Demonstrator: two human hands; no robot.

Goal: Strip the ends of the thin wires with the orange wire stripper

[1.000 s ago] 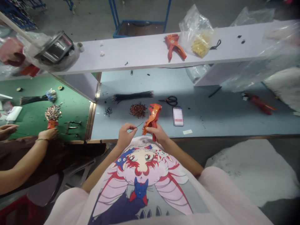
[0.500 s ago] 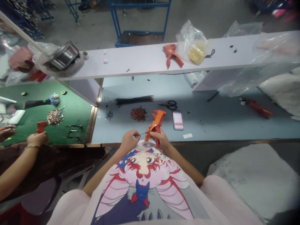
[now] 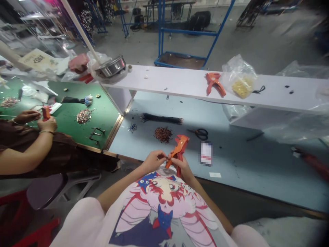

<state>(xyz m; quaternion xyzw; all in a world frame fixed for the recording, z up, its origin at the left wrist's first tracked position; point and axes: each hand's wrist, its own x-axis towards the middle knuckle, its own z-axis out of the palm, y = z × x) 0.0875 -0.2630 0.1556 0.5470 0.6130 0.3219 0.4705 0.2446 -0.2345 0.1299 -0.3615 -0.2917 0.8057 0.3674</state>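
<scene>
My right hand point(image 3: 179, 164) is wrapped round the handles of an orange wire stripper point(image 3: 179, 148), its jaws pointing up over the blue table's near edge. My left hand point(image 3: 153, 160) is pinched on a thin dark wire, which is barely visible now, and touches the stripper's handle. Both hands are close to my chest. Just beyond them lie a pile of small brown wire pieces point(image 3: 163, 133), a bundle of black wires point(image 3: 161, 119) and black scissors point(image 3: 200, 132).
A white shelf point(image 3: 180, 84) carries a second orange stripper point(image 3: 214, 83) and a plastic bag of yellow parts point(image 3: 240, 80). A small card point(image 3: 206, 153) lies on the blue table point(image 3: 244, 161). To the left, another person's hands point(image 3: 38, 118) work over a green table point(image 3: 102, 113).
My left hand has moved right until it meets the stripper, and the wire no longer shows clearly. The camera has swung up and left, revealing more of the floor and the neighbour.
</scene>
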